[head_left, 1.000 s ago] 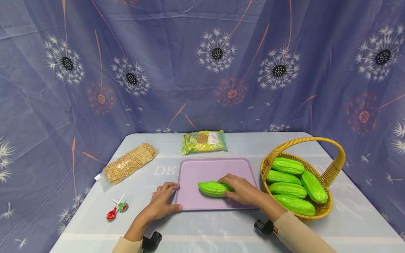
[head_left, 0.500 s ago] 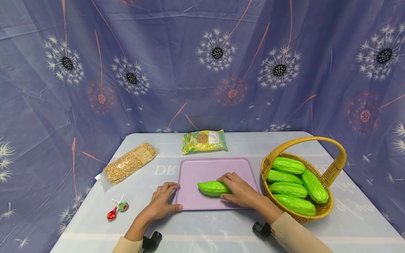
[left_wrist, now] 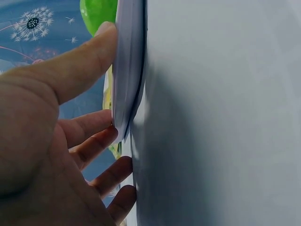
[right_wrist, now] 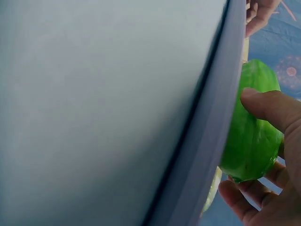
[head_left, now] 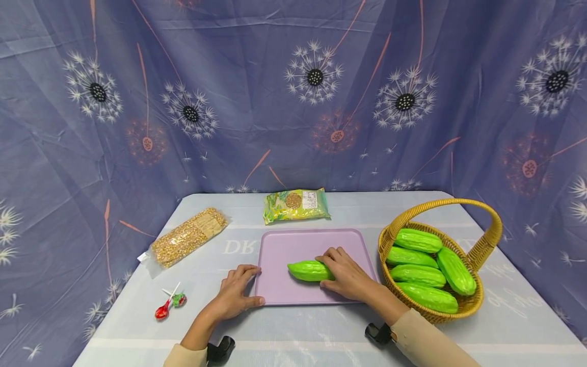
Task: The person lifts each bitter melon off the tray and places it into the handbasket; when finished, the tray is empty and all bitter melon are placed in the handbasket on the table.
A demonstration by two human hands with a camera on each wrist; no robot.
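Note:
A green bitter melon (head_left: 307, 271) lies on the light purple tray (head_left: 293, 245), its pointed end toward the left. My right hand (head_left: 347, 276) holds its right end, thumb on the near side and fingers over the far side. The right wrist view shows the thumb against the melon's skin (right_wrist: 249, 146). At the tray's left edge rests my left hand (head_left: 236, 291), fingers spread. In the left wrist view its thumb and fingertips touch the tray's rim (left_wrist: 126, 70); nothing is gripped.
A yellow wicker basket (head_left: 477, 300) with several more bitter melons stands right of the tray. Behind the tray lies a green packet (head_left: 295, 206). A clear bag of yellow kernels (head_left: 183, 242) and two lollipops (head_left: 167, 305) are on the left.
My right hand has shifted slightly left and away from me along the bitter melon, which has moved a little away from me too. The left hand has stayed at the tray's edge.

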